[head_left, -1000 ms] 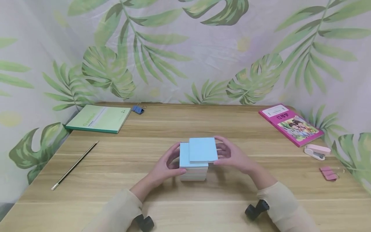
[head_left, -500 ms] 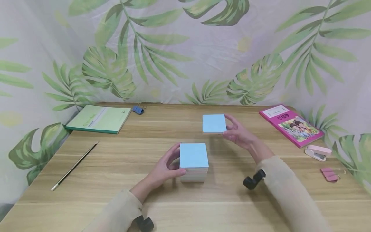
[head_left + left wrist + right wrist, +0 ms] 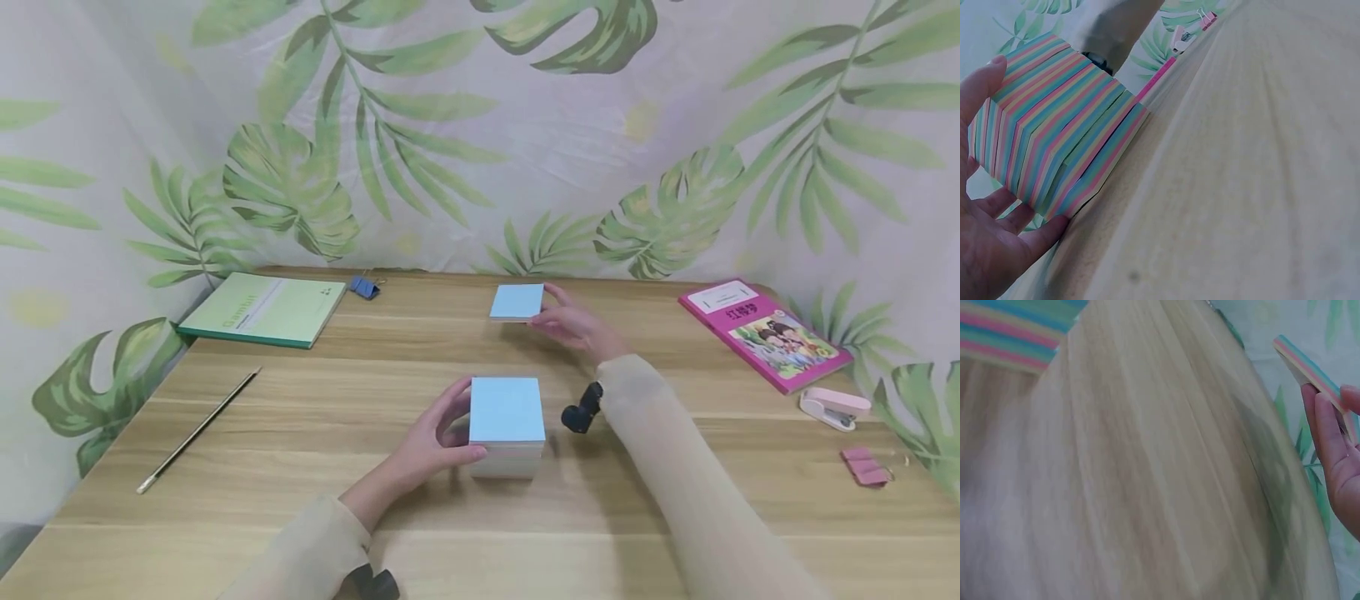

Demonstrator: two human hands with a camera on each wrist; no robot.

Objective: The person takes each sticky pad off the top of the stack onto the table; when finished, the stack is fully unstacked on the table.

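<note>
A tall stack of sticky note pads (image 3: 506,410), blue on top, stands at the middle of the table. My left hand (image 3: 429,435) grips its left side, thumb at the near corner and fingers behind. In the left wrist view the stack (image 3: 1066,125) shows pastel stripes of pink, blue, green and yellow along its sides. Farther back, my right hand (image 3: 573,323) pinches a single sticky note pad (image 3: 517,301) by its right edge, blue face up. The right wrist view shows that thin pad (image 3: 1310,370) raised off the table between thumb and fingers.
At the back left lie a green notebook (image 3: 262,310) and a blue binder clip (image 3: 365,287). A pencil (image 3: 198,429) rests on the left. Along the right side are a pink book (image 3: 765,333), a pink stapler (image 3: 834,408) and a pink binder clip (image 3: 866,467).
My right hand has lifted the top sticky note pad off the stack, carried it to the back of the table, then leftward and lower. My left hand has stayed on the stack.
</note>
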